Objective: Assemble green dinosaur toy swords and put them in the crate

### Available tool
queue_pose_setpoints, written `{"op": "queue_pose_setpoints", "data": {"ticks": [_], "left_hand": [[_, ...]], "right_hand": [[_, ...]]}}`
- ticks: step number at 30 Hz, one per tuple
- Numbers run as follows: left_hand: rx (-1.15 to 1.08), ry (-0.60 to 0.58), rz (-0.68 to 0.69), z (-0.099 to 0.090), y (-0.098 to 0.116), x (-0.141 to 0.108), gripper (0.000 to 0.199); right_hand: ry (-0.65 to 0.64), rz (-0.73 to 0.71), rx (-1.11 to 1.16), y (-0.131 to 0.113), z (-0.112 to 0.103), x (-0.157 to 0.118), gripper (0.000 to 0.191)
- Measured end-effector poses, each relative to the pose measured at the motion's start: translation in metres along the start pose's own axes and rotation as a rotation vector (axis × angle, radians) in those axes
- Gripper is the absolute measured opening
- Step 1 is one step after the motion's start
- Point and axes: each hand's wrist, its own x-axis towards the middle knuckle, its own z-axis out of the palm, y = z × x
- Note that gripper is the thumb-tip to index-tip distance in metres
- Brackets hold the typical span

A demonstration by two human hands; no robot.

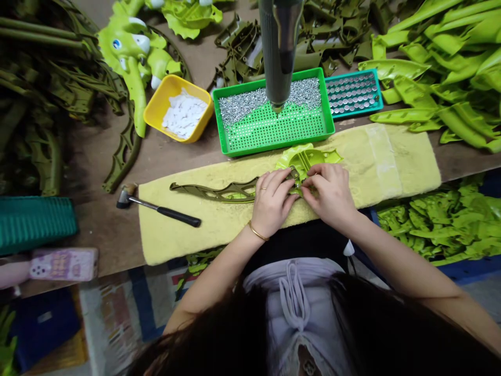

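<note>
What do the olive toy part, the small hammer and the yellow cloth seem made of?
The olive toy part looks like moulded plastic: matte, with crisp cast ribs. The small hammer seems to have a shiny metal shaft and a black rubbery grip; its head is hard to judge. The yellow cloth looks like terry towelling, with a soft nubby pile.

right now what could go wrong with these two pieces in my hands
The long olive strip is held only near one end by the left hand, so it could pivot and strain the joint with the green part at the right hand. Reaching for the hanging screwdriver could also bump the screw tray below it and spill screws.
</note>
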Motion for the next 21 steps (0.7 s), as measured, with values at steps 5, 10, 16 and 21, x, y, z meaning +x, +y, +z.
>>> {"op": "queue_pose_setpoints", "data": {"ticks": [5,10,16,21], "left_hand": [[0.016,-0.041,0.033,-0.002,-0.002,0.0,0.019],[0.109,-0.148,0.076,-0.004,-0.001,-0.002,0.021],[0.14,-0.123,0.056,0.001,0.011,0.01,0.023],[0.02,-0.041,-0.059,0.008,0.009,0.021,0.024]], "right_hand": [[-0.065,0.006,-0.004,0.003,-0.001,0.004,0.009],[-0.235,0.058,0.266,0.018,-0.019,0.001,0.012],[-0.363,0.476,1.076,0.023,-0.032,0.009,0.025],[-0.165,0.629,1.103,0.021,-0.022,-0.002,0.026]]}}
